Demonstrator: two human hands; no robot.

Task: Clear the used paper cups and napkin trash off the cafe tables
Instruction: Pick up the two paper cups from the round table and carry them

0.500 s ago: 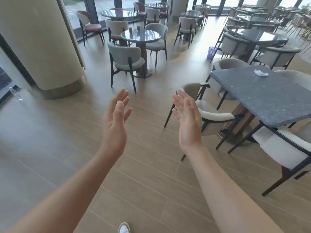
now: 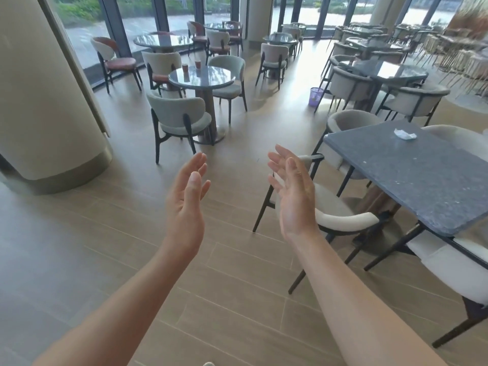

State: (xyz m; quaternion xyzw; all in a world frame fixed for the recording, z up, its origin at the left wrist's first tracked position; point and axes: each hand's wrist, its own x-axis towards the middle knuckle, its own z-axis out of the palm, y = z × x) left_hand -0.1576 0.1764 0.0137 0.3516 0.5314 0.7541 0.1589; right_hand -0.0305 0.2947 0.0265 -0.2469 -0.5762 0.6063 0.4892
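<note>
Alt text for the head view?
Open and empty, the left hand and right hand hover in a cafe. A crumpled napkin lies on the dark table at right; two paper cups stand on a round table ahead.

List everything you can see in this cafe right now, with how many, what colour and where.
paper cups: two, brown, on the near round table
napkin: one, white, crumpled, on the far part of the rectangular table
round table: one near, dark glossy top, left of centre
rectangular table: one, dark grey speckled, right
waste basket: one, purple, on the floor, centre
chairs: many, pale grey or cream, around the tables
column: one, beige, left
left hand: one, open, empty, over the floor
right hand: one, open, empty, beside the left
</note>
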